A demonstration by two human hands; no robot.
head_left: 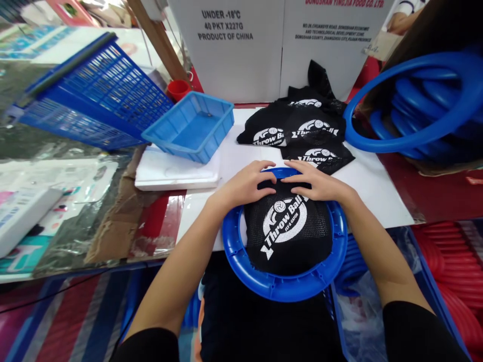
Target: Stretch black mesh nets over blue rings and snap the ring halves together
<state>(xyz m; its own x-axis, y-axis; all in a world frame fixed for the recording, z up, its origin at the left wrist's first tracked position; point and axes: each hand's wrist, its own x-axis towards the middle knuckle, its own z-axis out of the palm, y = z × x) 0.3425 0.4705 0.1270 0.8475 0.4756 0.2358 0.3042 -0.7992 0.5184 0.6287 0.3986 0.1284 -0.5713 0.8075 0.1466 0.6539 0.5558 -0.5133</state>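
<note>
- My left hand (247,183) lies palm-down on the far rim of a blue plastic ring (284,285), fingers bent and pressing the top edge of a black mesh net (289,229) onto that rim.
- My right hand (319,182) mirrors it just beside, fingers curled over the same edge of the net; fingertips of both hands nearly meet at the ring's far side.
- Neither hand is closed into a fist; both pinch net against ring, thumbs hidden beneath, so I cannot tell how firmly they grip.
- The net bears white "Throw Ball" print and covers most of the ring's opening.
- The ring rests on the near edge of a white board (377,186), its near half overhanging toward me.
- A pile of printed black nets (302,133) lies toward the board's far edge, well apart from my hands.
- A light blue tray (190,128) sits at the board's far left corner, on a white slab (177,173).
- A dark blue basket (94,95) stands tilted beyond the tray, on the left.
- A stack of blue rings (418,100) leans past the board's right edge.
- White cartons (264,45) stand behind the board's far edge.
- Red rings (449,266) lie low on my right, beside the board's near right corner.
</note>
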